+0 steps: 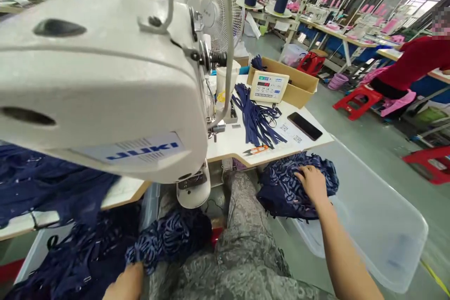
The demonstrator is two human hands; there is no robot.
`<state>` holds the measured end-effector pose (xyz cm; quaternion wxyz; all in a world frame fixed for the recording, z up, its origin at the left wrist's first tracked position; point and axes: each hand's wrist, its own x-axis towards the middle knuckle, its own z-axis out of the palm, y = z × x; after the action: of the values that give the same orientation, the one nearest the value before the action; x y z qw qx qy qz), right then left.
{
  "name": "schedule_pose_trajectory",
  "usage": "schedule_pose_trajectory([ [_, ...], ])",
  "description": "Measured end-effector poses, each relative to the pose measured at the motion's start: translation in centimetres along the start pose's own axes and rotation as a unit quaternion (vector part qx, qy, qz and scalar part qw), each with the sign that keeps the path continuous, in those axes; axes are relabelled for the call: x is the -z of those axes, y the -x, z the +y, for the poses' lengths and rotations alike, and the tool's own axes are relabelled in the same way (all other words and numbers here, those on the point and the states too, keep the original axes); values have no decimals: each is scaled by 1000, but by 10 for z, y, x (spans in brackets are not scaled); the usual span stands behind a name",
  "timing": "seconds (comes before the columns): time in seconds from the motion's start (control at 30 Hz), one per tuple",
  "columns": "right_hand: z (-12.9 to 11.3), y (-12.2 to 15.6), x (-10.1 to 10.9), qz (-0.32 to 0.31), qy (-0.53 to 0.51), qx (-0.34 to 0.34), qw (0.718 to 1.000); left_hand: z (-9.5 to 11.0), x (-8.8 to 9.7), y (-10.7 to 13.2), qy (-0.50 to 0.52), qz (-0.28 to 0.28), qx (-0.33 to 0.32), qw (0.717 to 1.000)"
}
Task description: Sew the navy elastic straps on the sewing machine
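My left hand is at the bottom edge, closed on the end of a bundle of navy patterned fabric lying across my left thigh. Its fingertips are hidden. On the right, my right hand has its fingers curled into the top of a second patterned navy bundle, which rests at the near end of a clear plastic bin. A white sewing machine fills the upper left, its rounded end projecting between my hands.
Orange thread snips, navy straps, a phone and a control panel lie on the white tabletop. More navy garments fill a bin at left. A person in red sits at far right.
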<state>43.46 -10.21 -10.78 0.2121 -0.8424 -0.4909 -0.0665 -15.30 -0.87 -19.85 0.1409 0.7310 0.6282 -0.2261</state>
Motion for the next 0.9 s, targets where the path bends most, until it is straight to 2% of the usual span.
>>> schedule_pose_trajectory([
  [0.1, 25, -2, 5, 20, 10, 22, 1000, -3, 34, -13, 25, -3, -58, 998],
  [0.17, 29, -2, 9, 47, 11, 31, 998, 7, 58, -16, 46, 18, -106, 993],
  [0.23, 29, 3, 15, 42, 3, 59, 997, 25, 81, -14, 106, 36, -160, 981],
  [0.33, 30, 16, 21, -42, 15, 140, 989, 60, 107, -3, 204, 46, -212, 955],
  [0.4, 33, 25, 26, -82, 42, 169, 981, 82, 118, 6, 251, 26, -245, 936],
  [0.47, 35, 31, 35, -77, 65, 160, 982, 102, 128, 16, 272, 8, -276, 922],
  [0.53, 28, 31, 53, -35, 75, 133, 988, 123, 138, 28, 296, -21, -313, 902],
  [0.6, 4, 27, 79, 9, 68, 123, 990, 143, 149, 41, 349, -96, -367, 857],
  [0.67, -39, 22, 105, 26, 15, 154, 988, 165, 159, 53, 406, -194, -420, 788],
  [0.7, -66, 22, 116, 3, -29, 188, 982, 175, 163, 57, 450, -252, -431, 740],
  [0.73, -94, 23, 123, -39, -70, 227, 971, 185, 165, 61, 503, -314, -429, 681],
  [0.8, -147, 30, 125, -123, -129, 302, 936, 200, 166, 63, 615, -408, -377, 559],
  [0.83, -168, 35, 120, -152, -159, 343, 913, 204, 166, 61, 669, -417, -330, 519],
  [0.87, -184, 40, 110, -184, -189, 379, 887, 205, 165, 59, 719, -395, -277, 500],
  [0.9, -195, 44, 98, -216, -214, 390, 869, 203, 165, 55, 761, -351, -222, 499],
])
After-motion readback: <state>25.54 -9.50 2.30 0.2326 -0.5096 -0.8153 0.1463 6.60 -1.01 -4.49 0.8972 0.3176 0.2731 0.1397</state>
